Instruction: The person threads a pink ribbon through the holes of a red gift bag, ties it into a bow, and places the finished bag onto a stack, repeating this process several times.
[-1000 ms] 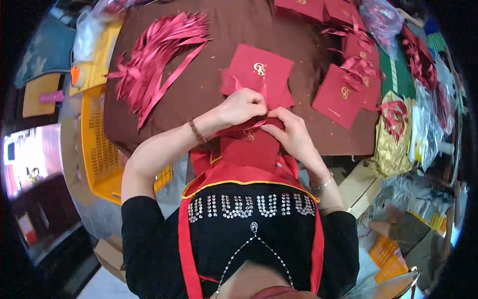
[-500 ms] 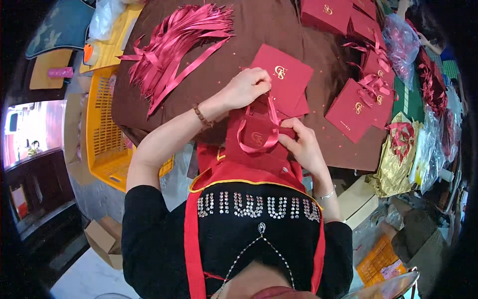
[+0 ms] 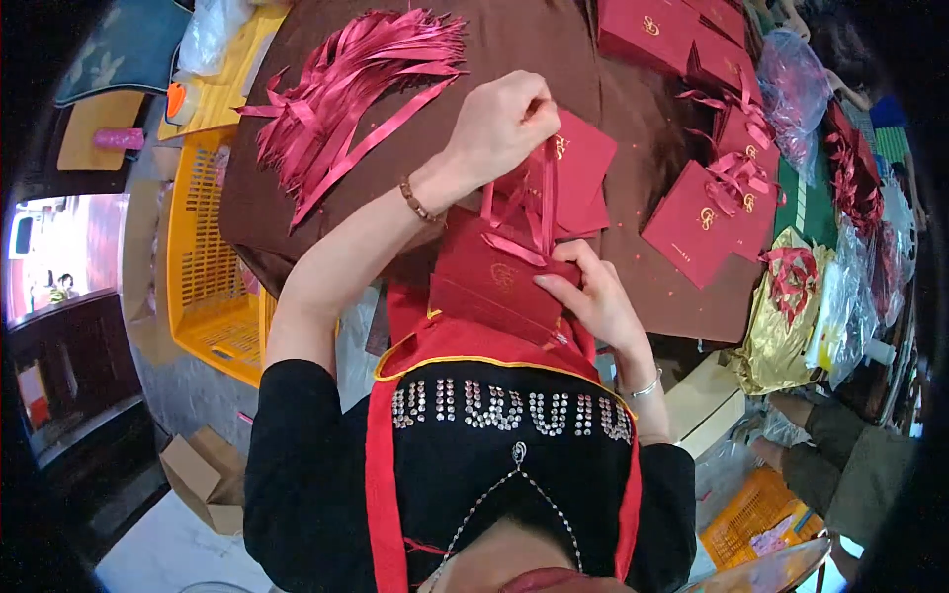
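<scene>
A small dark red paper bag (image 3: 474, 272) with a gold emblem stands close in front of my apron, at the table's near edge. My left hand (image 3: 509, 124) is closed on the bag's pink-red ribbon (image 3: 549, 198) and holds it taut above the opening. With thumb and fingers, my right hand (image 3: 590, 294) pinches the bag's right upper edge. A slack loop of ribbon hangs across the front. Flat red bags (image 3: 590, 158) lie just beyond, partly hidden by my left hand and the ribbon.
A heap of loose ribbons (image 3: 346, 94) lies at the far left of the brown-covered table (image 3: 633, 296). Bags with ribbon handles (image 3: 692, 222) lie on the right, below stacked red bags (image 3: 657, 35). An orange crate (image 3: 203, 267) stands at left; a gold bag (image 3: 781, 336) is at right.
My left hand has moved up and away from the bag, drawing the ribbon upward. The front loop has become smaller. My right hand stays on the bag's edge, and the bag has tilted slightly.
</scene>
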Motion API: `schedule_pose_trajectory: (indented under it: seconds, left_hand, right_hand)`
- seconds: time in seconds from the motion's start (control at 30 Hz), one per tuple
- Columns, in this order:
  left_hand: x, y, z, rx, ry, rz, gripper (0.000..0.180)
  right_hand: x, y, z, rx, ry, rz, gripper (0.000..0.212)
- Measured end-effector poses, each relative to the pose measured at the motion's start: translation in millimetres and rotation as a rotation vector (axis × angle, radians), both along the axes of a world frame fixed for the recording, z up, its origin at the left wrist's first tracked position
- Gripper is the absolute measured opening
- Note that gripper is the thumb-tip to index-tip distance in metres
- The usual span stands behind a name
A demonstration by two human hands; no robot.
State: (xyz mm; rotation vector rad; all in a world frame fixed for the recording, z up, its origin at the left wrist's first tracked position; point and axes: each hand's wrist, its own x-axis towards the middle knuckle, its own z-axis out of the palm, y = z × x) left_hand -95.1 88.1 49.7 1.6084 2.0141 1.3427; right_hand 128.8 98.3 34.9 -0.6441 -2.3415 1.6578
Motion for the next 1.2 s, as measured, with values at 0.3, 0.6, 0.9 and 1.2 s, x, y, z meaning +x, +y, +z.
schedule_pose_trajectory:
  seconds: [0.3,0.6,0.9,1.2]
  left_hand:
    - [-41.6,-50.0,-12.8,-0.056,-0.888,-0.083,0.025]
    - [59.3,-94.8,-41.0,-0.301,-1.623,-0.942,0.048]
    - [58.8,-40.4,-45.3,-0.024,-1.005,-0.051,0.049]
    - [61.1,-38.2,-51.3,-0.172,-0.801,-0.269,0.042]
  right_hand:
    - [10.2,4.9,-36.2,-0.614,0.348,-0.358,0.026]
    - [-13.9,9.2,-44.2,-0.739,0.543,-0.451,0.027]
    - [24.1,23.9,-42.1,-0.755,0.794,-0.447,0.063]
    - [127.2,104.6,-59.0,-0.175,0.192,-0.985,0.053]
